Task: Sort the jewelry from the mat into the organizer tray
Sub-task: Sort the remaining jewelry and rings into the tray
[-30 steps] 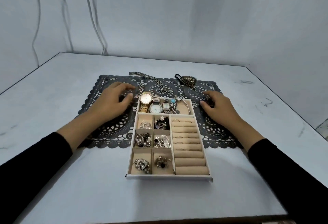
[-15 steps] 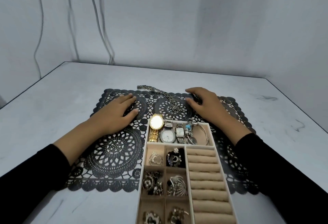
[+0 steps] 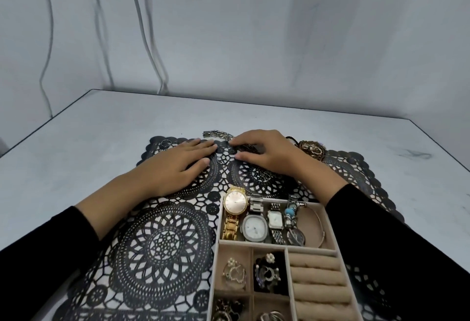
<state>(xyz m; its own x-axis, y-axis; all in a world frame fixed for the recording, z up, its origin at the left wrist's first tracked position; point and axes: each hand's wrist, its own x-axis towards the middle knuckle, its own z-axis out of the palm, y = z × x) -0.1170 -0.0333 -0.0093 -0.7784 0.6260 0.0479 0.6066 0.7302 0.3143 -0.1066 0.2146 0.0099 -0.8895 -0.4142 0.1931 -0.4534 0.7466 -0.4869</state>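
Observation:
A black lace mat (image 3: 165,244) covers the middle of the table. On its near right stands the beige organizer tray (image 3: 330,241), with watches and bracelets in its far compartment and brooches in the small ones. My left hand (image 3: 178,168) lies flat on the mat, fingers straight. Just to its right, my right hand (image 3: 264,152) hovers with curved fingers over a metal chain (image 3: 216,134) at the mat's far edge; whether it holds the chain is hidden. A small ring (image 3: 220,160) lies between the two hands. Two rings (image 3: 165,143) and a gold pendant (image 3: 312,149) also lie on the mat.
The grey table (image 3: 76,155) ends at a wall behind, where cables (image 3: 150,48) hang down. Ring rolls (image 3: 318,280) fill the tray's right column.
The view has tilted up and moved closer. My right hand has slid left along the mat's far edge onto the chain, uncovering the pendant. My left hand has crept slightly forward.

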